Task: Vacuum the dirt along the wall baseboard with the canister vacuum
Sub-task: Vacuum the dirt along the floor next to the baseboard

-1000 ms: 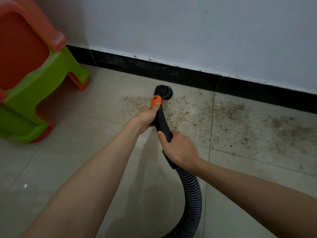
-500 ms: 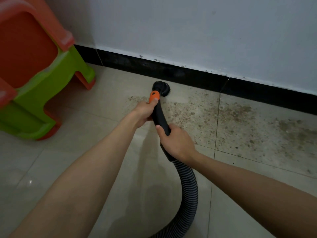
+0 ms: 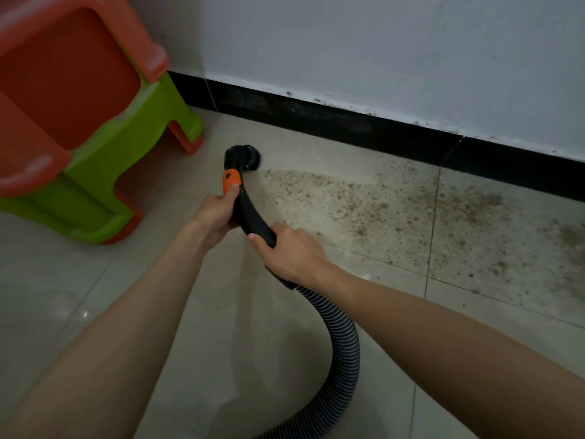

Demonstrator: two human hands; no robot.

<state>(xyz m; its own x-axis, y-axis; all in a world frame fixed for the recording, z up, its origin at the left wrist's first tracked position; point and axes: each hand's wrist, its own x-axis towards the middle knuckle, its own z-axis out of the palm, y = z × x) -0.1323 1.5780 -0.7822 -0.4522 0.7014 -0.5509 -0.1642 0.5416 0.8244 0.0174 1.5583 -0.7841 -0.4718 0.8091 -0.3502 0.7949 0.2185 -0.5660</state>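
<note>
Head view: black curved plastic vacuum wand [image 3: 250, 213] sits centre frame, long axis running from lower right up to upper left, pointing toward the black baseboard strip [image 3: 348, 125]. Its round black brush nozzle [image 3: 242, 156] is down on the beige floor tile [image 3: 95, 296], near the baseboard but apart from it, at the left edge of the brown dirt scatter [image 3: 364, 204]. Dirt spreads right of the nozzle across two tiles, up to the baseboard.

Left hand [image 3: 215, 213] wraps the wand just below the orange collar [image 3: 231, 180], thumb tip on the collar. Right hand [image 3: 291, 251] wraps the wand's lower end, fingers curled round it. Ribbed grey-black hose [image 3: 345, 346] loops from under the right hand down to the bottom edge.

Orange and green plastic stools [image 3: 95, 128], stacked, upper left. White wall [image 3: 380, 52] above the baseboard.
</note>
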